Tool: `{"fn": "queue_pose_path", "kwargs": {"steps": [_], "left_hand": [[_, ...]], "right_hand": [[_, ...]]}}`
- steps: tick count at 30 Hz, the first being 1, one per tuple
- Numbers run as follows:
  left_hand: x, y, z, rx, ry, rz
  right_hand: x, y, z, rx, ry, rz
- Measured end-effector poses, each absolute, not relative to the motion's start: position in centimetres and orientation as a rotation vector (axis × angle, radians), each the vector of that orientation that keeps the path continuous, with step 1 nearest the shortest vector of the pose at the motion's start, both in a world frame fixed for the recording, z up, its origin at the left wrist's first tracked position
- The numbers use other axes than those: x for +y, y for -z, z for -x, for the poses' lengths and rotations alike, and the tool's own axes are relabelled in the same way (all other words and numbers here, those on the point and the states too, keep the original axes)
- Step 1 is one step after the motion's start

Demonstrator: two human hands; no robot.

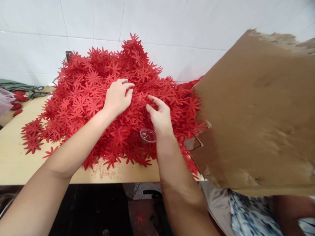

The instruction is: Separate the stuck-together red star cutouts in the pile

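Observation:
A big heap of red flower-shaped cutouts (98,98) covers the pale wooden table (14,160). My left hand (118,96) rests on top of the heap, its fingers curled down into the flowers. My right hand (159,114) is just to its right, thumb and fingers pinched on a red cutout at the heap's surface. A small clear plastic cup (148,135) lies in the flowers beside my right wrist.
A large torn sheet of brown cardboard (258,114) fills the right side, tilted over the table's edge. Another person's patterned clothing (248,213) shows below it. A white tiled wall (172,29) stands behind. Loose red pieces and a green cloth (19,87) lie far left.

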State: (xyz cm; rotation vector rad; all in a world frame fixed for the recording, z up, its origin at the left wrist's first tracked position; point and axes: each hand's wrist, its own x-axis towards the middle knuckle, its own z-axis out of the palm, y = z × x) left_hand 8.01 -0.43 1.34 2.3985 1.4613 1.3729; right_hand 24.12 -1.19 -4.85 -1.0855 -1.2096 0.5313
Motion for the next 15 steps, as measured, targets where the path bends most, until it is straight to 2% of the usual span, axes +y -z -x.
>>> {"fn": "queue_pose_path", "kwargs": {"steps": [5,8,11,15], "left_hand": [[-1.1,-1.3,-3.9,1.428,-1.52,-2.414],[-2.0,-0.7,0.5,1.492,-1.604,-2.33],[-3.3,0.6,6.5,1.718,-1.644,-2.137],[-6.2,2.9,15.7,2.1,-1.57,-1.742]], "right_hand": [[-1.5,5.8,-25.2,-1.375,-0.155,1.589],[-2.5,6.1,-25.7,-1.636,-0.04,1.889],[-3.3,6.1,-26.6,-1.899,0.089,1.931],[-2.7,6.4,-28.5,-1.655,0.289,1.96]]}}
